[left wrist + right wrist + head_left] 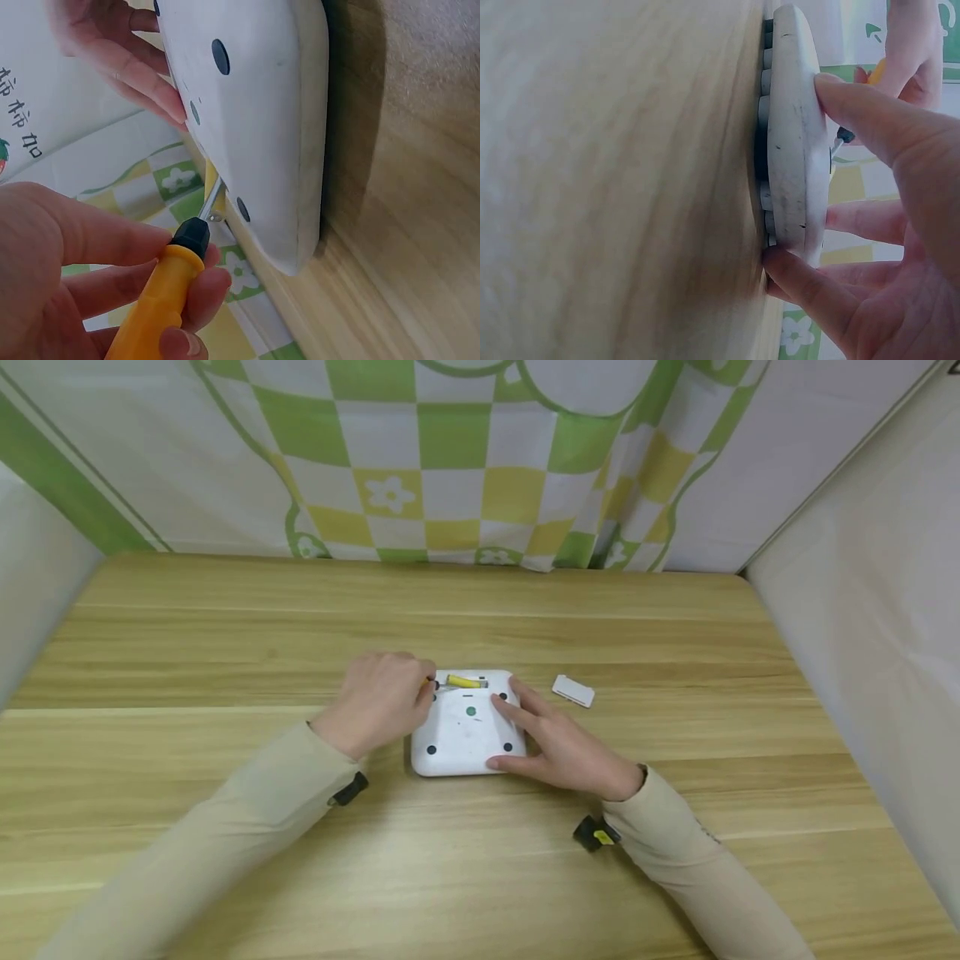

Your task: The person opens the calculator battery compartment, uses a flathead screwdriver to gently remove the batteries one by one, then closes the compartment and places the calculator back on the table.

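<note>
A white calculator (468, 735) lies face down on the wooden table; its keys (766, 112) show along the underside in the right wrist view. A yellow battery (463, 682) sits in the uncovered slot near its far edge, tilted up at the left end. My left hand (386, 697) pinches a screwdriver with an orange-yellow handle (154, 300) and black collar. The metal shaft (212, 199) reaches to the battery; exact contact at the tip is hidden. My right hand (562, 743) holds the calculator's right side, with thumb and fingers spread along it.
A small white battery cover (573, 691) lies right of the calculator. The wooden table (465, 877) extends all around, ending at a green, white and yellow checked curtain (450, 435) behind. Dark wrist-worn pieces (596, 833) sit at both cuffs.
</note>
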The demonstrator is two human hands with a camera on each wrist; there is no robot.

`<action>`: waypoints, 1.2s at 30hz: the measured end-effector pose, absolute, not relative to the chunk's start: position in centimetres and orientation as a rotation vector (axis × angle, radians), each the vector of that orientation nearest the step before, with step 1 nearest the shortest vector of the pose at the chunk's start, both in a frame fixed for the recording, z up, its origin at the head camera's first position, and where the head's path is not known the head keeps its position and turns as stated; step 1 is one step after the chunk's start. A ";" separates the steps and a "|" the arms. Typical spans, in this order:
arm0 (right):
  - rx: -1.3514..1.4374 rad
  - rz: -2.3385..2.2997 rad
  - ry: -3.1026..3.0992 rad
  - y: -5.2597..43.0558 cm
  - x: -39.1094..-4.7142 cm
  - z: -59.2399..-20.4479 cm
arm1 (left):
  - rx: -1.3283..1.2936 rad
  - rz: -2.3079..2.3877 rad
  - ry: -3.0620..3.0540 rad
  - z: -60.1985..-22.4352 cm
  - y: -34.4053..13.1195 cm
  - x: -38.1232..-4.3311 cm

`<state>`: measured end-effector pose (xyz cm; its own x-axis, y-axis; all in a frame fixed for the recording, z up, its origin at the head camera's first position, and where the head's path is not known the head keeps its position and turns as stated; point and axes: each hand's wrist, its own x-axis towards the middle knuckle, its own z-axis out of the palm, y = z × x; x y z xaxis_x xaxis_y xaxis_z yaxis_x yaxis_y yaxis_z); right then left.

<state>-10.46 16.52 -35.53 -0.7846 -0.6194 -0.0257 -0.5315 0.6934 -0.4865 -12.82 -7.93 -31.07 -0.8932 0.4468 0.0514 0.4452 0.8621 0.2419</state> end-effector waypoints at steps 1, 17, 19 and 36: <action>-0.931 -0.693 2.714 16.5 -10.5 -35.5 | 0.731 0.403 3.028 -31.2 -7.9 -12.9; -0.931 -0.693 2.719 16.5 -10.4 -35.5 | 0.696 0.566 3.022 -31.8 -7.7 -12.9; -0.929 -0.692 2.719 16.5 -10.4 -35.6 | 0.695 0.573 3.025 -31.9 -7.8 -12.9; -0.933 -0.691 2.721 16.5 -10.5 -35.6 | 0.683 0.593 3.061 -32.3 -8.6 -12.7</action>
